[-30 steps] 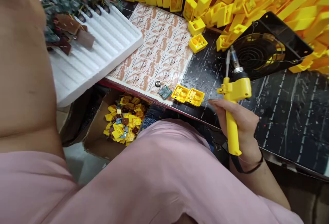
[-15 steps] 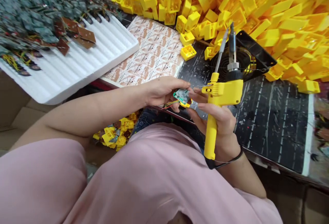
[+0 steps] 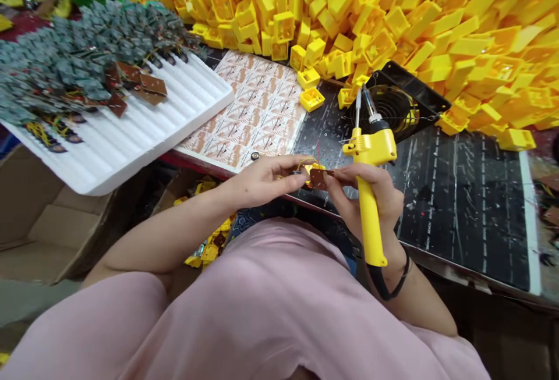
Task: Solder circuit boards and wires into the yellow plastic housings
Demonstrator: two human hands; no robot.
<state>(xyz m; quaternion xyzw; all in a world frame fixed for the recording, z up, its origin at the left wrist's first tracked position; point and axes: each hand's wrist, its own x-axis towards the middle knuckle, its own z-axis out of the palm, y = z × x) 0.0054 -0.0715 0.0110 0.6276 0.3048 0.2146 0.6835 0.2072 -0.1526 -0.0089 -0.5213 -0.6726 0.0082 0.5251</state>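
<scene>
My left hand (image 3: 271, 181) is closed on a small yellow plastic case (image 3: 315, 166), pinched between thumb and fingers, with thin wires at its top. In my right hand (image 3: 369, 191) is a yellow soldering gun (image 3: 371, 217), its handle lying across the palm and its tip pointing away from me. The same hand's thumb and fingertips pinch a small brown circuit board (image 3: 321, 179) close against the case. Fingers partly hide both the case and the board, so I cannot tell whether they are joined.
Yellow cases (image 3: 332, 2) are heaped across the back. At left, a white foam tray (image 3: 187, 106) bears many circuit boards. A black fan (image 3: 393, 100) stands beyond the soldering gun. A small round metal part (image 3: 255, 156) lies by the patterned sheet's (image 3: 257, 100) front edge.
The circuit board has turned from its green side to its brown side. The soldering gun has swung lower, its tip shifting left. Wires now stand up above the case.
</scene>
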